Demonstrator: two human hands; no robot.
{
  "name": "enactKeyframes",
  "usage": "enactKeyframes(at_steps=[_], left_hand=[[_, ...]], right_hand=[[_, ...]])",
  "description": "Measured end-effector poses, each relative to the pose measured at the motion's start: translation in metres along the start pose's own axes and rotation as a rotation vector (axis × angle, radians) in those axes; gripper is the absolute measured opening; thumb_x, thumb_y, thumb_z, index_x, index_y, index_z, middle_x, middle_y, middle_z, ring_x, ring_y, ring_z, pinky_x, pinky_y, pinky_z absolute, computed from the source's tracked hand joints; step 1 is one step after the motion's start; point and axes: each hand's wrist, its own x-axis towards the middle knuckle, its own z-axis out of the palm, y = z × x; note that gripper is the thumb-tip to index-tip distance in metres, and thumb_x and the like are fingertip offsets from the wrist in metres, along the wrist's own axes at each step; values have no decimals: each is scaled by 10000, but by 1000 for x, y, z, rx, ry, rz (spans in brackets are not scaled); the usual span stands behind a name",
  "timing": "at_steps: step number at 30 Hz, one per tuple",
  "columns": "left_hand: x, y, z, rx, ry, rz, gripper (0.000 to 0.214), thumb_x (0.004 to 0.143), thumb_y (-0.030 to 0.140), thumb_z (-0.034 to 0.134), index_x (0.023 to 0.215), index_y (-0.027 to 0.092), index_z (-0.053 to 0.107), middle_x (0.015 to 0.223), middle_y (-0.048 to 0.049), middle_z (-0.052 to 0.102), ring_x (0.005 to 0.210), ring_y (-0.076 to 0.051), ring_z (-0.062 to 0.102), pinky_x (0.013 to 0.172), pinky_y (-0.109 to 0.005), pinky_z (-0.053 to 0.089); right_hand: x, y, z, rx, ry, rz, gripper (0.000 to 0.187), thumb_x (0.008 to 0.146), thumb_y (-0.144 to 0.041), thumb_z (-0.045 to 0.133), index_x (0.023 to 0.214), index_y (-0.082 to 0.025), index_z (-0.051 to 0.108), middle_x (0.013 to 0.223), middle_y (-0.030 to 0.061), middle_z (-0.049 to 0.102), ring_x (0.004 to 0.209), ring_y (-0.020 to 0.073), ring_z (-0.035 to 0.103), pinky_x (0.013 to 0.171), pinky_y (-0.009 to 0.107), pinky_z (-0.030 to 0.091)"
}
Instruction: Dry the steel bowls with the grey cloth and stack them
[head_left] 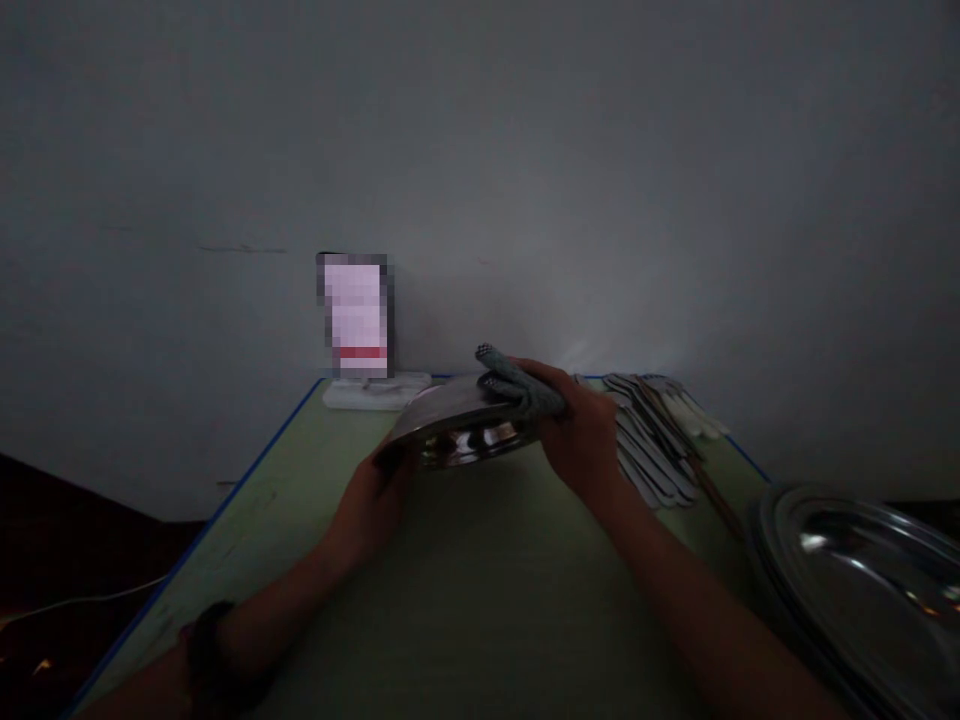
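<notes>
A shiny metal plate (457, 408) is held tilted above the green table, its far face turned up and its underside partly showing. My left hand (379, 500) grips the plate's left rim, fingers hidden beneath it. At the plate's right side, my right hand (581, 420) is closed on a folded grey-blue cloth (525, 388), which lies against the plate's upper face and rim. Part of the plate is hidden by the cloth and the right hand.
Behind the plate, a phone (358, 318) with a blurred screen stands on a white base (367, 392) near the wall. Several flat-handled utensils (645, 450) lie at the right. Large metal trays (847, 570) are stacked at the right edge. The green table (465, 600) has blue edging.
</notes>
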Motion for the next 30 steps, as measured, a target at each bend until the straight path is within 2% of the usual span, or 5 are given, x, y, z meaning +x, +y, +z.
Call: enactKeyframes(at_steps=[8,14,18,23,30], left_hand=[[8,-11,-1,-163,-2,-78,476,799,552,595,1114,207,683,1142,-113,727,1104,-348,642,954,-491,490],[9,-10,1,-119,62,55,496,824,490,601,1231,207,609,1258,-127,667,1201,-334,585,1024,-516,432],[1,-7,2,-147,135,226,612,858,401,596,1417,253,397,1446,-109,511,1297,-273,504,1062,-455,415],[-7,-5,3,-17,125,261,524,899,395,524,1386,219,446,1394,-114,562,1268,-277,532,1046,-445,438],[1,-5,3,-97,139,104,427,843,450,574,1176,184,593,1219,-113,679,1183,-318,589,1036,-495,431]], right_hand=[[-40,26,42,160,-3,547,317,852,-421,533,728,-176,692,708,53,735,724,248,701,621,325,529],[-13,21,14,140,1,401,264,844,-322,538,982,-168,702,959,76,753,910,235,692,788,353,532],[16,-3,-20,-41,-234,172,355,805,-135,519,1120,-182,676,997,65,758,903,225,709,836,372,532],[27,-28,-28,-94,-303,9,476,747,-17,495,1147,-210,666,1091,37,739,995,188,692,879,316,519],[-9,8,13,7,59,334,235,835,-306,549,964,-176,696,802,47,746,718,197,679,646,288,498]])
